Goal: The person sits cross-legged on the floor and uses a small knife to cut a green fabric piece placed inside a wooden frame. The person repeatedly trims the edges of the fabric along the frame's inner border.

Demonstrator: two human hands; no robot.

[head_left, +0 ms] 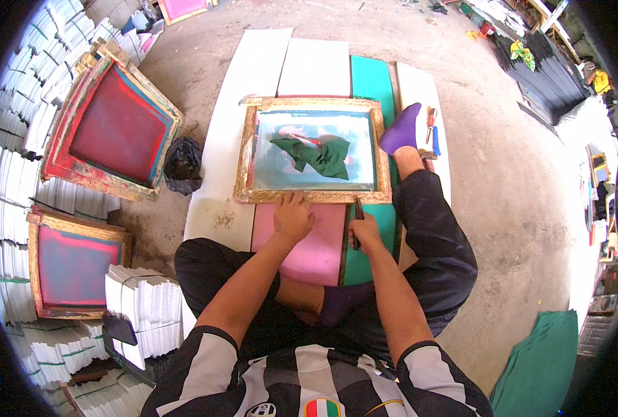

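A wooden screen-printing frame [314, 197] lies flat in front of me, with pale blue mesh inside. On the mesh rests a crumpled dark green cloth [328, 159] beside some pinkish-white material. The fingers of my left hand [294, 218] curl over the near wooden bar, left of its middle. My right hand [365, 232] is closed around a slim dark tool [358, 212], held upright with its tip at the same bar, near the right corner. The exact kind of tool is too small to make out.
White, pink [309, 243] and green boards lie under the frame. My foot in a purple sock [400, 130] is by its right side, near a red-handled tool [430, 121] and a blue one. More screen frames [118, 125] lean against white stacks on the left, beside a black bag [183, 165].
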